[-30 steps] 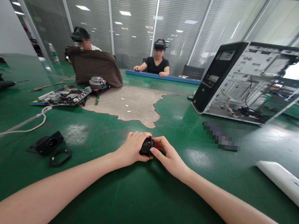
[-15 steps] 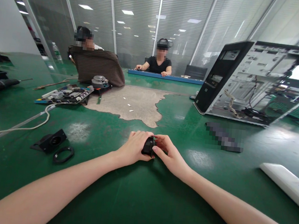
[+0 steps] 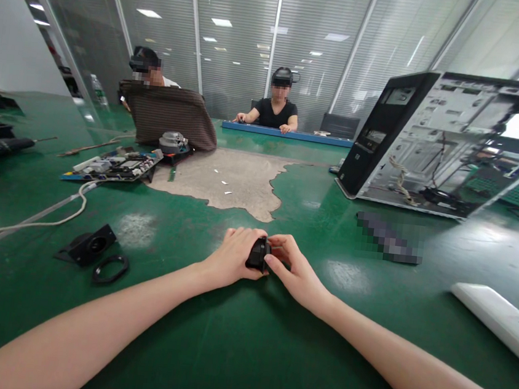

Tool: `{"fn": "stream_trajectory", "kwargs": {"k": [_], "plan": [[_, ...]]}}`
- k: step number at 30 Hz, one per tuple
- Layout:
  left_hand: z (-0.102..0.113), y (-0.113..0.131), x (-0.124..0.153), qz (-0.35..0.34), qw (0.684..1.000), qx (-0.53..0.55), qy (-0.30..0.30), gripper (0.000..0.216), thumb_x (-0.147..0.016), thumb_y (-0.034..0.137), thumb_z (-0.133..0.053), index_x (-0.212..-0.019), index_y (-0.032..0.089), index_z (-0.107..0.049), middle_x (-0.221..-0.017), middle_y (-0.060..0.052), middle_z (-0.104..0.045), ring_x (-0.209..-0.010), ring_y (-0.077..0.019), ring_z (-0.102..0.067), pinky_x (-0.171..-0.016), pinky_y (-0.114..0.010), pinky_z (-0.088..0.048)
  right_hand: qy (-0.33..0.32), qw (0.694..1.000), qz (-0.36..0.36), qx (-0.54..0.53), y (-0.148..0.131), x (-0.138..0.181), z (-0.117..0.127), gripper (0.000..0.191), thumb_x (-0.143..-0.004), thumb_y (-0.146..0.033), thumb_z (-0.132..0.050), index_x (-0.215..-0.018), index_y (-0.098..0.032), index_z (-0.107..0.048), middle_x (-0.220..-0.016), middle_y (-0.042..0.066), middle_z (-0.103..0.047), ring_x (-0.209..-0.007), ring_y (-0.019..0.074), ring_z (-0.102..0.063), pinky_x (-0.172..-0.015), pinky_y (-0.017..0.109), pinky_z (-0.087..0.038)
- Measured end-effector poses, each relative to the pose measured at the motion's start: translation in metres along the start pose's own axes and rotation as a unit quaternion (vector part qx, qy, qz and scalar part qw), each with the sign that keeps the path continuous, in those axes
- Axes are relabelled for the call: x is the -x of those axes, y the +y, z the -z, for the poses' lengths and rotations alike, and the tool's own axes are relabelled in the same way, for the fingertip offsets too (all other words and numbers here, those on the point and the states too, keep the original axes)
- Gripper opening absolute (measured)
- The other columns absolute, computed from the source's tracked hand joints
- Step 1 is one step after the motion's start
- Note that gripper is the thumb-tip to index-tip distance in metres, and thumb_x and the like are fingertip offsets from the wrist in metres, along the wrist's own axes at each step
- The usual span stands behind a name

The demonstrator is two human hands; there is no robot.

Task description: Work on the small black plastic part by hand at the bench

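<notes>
A small black part (image 3: 258, 254), rounded with a rim on its right side, is held low over the green table (image 3: 243, 347). My left hand (image 3: 233, 257) wraps around its left side, thumb toward me. On the right end of the part, my right hand (image 3: 295, 269) closes its thumb and fingertips around the rim. Its exact kind I cannot make out, since my fingers cover much of it. To the left of my hands lie a black bracket with a round hole (image 3: 94, 245) and a black ring (image 3: 110, 269).
An opened computer case (image 3: 395, 134) stands at right, near a blurred dark object (image 3: 387, 239) and a white device (image 3: 497, 318). At left are a circuit board (image 3: 117, 164), a pale cable (image 3: 83, 201) and a drill (image 3: 0, 145). Two people (image 3: 276, 109) sit across the table.
</notes>
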State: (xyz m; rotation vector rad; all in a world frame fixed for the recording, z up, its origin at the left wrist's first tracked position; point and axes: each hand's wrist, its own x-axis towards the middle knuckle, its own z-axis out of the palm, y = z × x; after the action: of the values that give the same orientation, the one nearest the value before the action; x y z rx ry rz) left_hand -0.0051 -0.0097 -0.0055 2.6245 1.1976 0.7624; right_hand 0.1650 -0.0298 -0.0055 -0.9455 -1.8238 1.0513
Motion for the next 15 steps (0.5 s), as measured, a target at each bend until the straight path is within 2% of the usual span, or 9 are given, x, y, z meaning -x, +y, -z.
{"fn": "stream_trajectory", "kwargs": {"k": [3,7,8,11,15], "plan": [[0.0,0.0002,0.0005,-0.001,1.0,0.001,0.003,0.057,-0.064,0.036,-0.066,-0.11,0.022,-0.037,-0.103,-0.003,-0.053,-0.093,-0.023,-0.048,-0.077,-0.034,-0.03,-0.021,1.0,-0.01,0.004,-0.0024,0.0013,0.0008,0.019,-0.084,-0.022,-0.045,-0.102,-0.02,-0.042,-0.096,0.005,-0.054,-0.089,0.0163,-0.057,-0.079,0.033,-0.048],[-0.002,-0.0018,0.0013,-0.006,1.0,0.003,0.011,0.059,-0.061,0.03,-0.068,-0.11,0.022,-0.036,-0.103,-0.003,-0.054,-0.092,-0.0226,-0.048,-0.076,-0.033,-0.03,-0.049,0.999,0.019,-0.01,-0.0047,0.0047,0.0012,0.022,-0.082,-0.02,-0.049,-0.102,-0.021,-0.041,-0.096,0.003,-0.054,-0.092,0.0156,-0.056,-0.082,0.032,-0.046],[-0.0025,-0.0023,0.0014,-0.007,1.0,0.004,0.009,0.06,-0.061,0.03,-0.068,-0.111,0.021,-0.036,-0.102,-0.003,-0.054,-0.091,-0.0225,-0.048,-0.076,-0.033,-0.03,-0.044,0.999,0.02,-0.01,-0.0043,0.0048,0.0011,0.021,-0.082,-0.021,-0.049,-0.101,-0.021,-0.041,-0.095,0.003,-0.054,-0.091,0.0154,-0.056,-0.082,0.032,-0.046],[-0.0022,-0.0021,0.0014,-0.008,1.0,0.004,0.016,0.061,-0.061,0.034,-0.068,-0.111,0.021,-0.036,-0.103,-0.003,-0.053,-0.093,-0.0229,-0.048,-0.077,-0.034,-0.03,-0.02,1.0,0.001,-0.02,-0.001,0.0026,0.0005,0.011,-0.086,-0.027,-0.043,-0.095,-0.021,-0.043,-0.084,0.0,-0.053,-0.075,0.0128,-0.057,-0.069,0.028,-0.048],[0.0003,0.0,0.0012,-0.008,1.0,0.001,0.008,0.06,-0.062,0.036,-0.068,-0.111,0.021,-0.036,-0.103,-0.004,-0.053,-0.094,-0.0232,-0.048,-0.077,-0.034,-0.03,0.005,1.0,-0.012,-0.018,0.0037,-0.0014,0.0005,0.014,-0.084,-0.027,-0.047,-0.096,-0.021,-0.044,-0.09,0.001,-0.054,-0.08,0.0136,-0.057,-0.072,0.029,-0.048]]}}
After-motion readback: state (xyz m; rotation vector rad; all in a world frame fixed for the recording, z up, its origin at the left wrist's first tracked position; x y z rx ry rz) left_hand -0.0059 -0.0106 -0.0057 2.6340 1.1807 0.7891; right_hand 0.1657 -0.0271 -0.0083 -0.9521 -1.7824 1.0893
